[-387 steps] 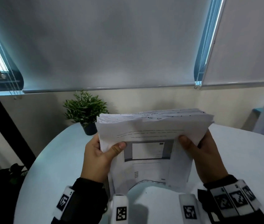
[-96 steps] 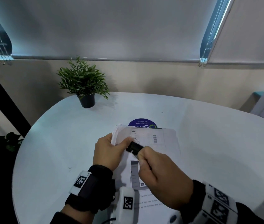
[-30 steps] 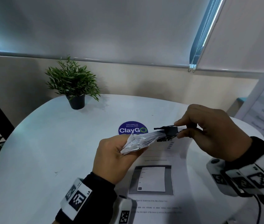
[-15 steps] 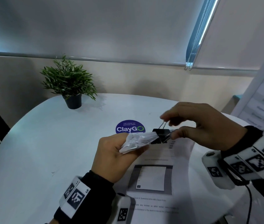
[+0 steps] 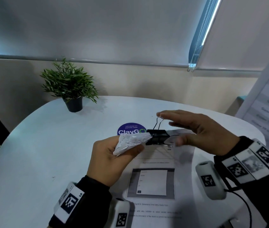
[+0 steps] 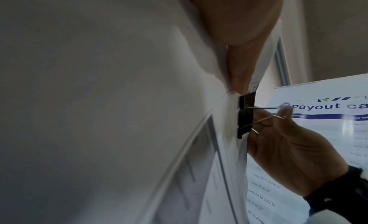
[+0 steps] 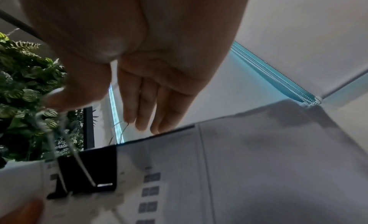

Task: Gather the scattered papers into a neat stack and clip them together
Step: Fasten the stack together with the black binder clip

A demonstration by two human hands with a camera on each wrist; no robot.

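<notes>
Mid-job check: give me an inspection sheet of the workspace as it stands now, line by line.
Surface: white round table, ClayGo sticker near its middle.
Job's things: paper stack lifted at one corner; black binder clip clamped on its edge, wire handles sticking out.
Clutter: potted plant at the far edge.
Hands: left hand grips the stack's corner; right hand open, fingertip on a wire handle.
Cables: black cable from the right wrist unit.
Surroundings: roller blinds, Payout poster at right.
</notes>
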